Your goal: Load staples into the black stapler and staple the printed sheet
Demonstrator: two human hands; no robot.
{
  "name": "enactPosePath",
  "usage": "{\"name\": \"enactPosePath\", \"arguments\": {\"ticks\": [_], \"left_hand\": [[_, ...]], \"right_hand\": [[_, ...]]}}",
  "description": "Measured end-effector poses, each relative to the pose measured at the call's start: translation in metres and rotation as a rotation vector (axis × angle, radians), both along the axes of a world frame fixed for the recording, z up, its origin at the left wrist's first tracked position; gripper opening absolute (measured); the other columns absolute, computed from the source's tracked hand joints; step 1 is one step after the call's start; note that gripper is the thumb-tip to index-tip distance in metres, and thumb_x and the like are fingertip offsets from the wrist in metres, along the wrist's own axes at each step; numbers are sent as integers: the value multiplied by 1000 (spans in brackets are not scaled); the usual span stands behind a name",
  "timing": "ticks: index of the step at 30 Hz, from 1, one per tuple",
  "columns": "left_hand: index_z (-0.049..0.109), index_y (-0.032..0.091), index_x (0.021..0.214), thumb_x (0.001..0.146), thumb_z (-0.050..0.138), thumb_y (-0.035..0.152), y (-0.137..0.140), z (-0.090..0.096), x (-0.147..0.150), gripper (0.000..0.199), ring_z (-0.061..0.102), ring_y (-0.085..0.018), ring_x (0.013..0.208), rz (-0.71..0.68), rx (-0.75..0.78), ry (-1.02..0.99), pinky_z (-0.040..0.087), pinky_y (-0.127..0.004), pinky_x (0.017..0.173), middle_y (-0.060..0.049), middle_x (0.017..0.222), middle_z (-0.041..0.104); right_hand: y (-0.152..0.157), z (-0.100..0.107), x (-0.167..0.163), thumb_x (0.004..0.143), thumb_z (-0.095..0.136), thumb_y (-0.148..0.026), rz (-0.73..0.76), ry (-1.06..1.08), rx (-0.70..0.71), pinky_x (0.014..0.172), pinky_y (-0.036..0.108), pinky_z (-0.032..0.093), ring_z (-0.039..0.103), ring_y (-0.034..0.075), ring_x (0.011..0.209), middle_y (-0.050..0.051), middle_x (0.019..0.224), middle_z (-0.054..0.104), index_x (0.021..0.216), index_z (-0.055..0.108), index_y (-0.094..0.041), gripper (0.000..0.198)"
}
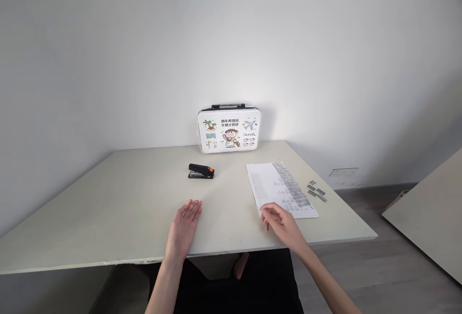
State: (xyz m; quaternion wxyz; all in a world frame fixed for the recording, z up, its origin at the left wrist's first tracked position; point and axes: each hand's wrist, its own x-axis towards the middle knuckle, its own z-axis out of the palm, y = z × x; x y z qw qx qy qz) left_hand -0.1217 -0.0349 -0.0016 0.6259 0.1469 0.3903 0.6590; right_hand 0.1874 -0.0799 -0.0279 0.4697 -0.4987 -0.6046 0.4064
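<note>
My left hand [183, 229] lies palm up near the table's front edge, its fingers stretched out and nothing in it. Beyond it sits a black stapler [201, 171] with an orange button, not touched by either hand. At the near left corner of a stack of printed paper [269, 184] is my right hand [281, 225], fingers loosely bent and apart, holding nothing that I can see. Whether it touches the paper I cannot tell. Several strips of staples [316, 191] lie to the right of the sheets.
A small white case [229, 131] with cartoon prints and a black handle stands upright against the wall at the table's back. The pale table [119, 208] ends close to my body. A white panel [433, 218] stands off to the right, beyond the floor gap.
</note>
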Motion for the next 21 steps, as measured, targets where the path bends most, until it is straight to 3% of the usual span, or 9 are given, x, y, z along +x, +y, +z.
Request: {"name": "enactPosePath", "arguments": {"ticks": [4, 13, 21], "left_hand": [[71, 13, 101, 100, 46, 13, 0, 1, -1, 25, 73, -23, 109, 12, -27, 2, 52, -38, 107, -14, 112, 75], [72, 14, 98, 99, 46, 14, -1, -1, -2, 25, 73, -21, 104, 26, -20, -19, 59, -32, 89, -13, 110, 74], [72, 15, 98, 99, 48, 14, -2, -2, -3, 24, 72, -21, 105, 23, -20, -21, 59, -32, 90, -12, 110, 74]], "right_hand": [[-1, -4, -4, 98, 51, -66, 61, -61, -16, 60, 30, 49, 63, 16, 58, 4, 81, 70, 101, 63, -22, 46], [-4, -7, -2, 97, 51, -68, -12, -84, -22, 61, 31, 52, 64, 17, 60, 5, 82, 71, 98, 65, -23, 47], [-6, -5, -3, 98, 47, -69, -27, -149, -19, 61, 31, 50, 64, 18, 60, 4, 80, 71, 97, 65, -23, 49]]}}
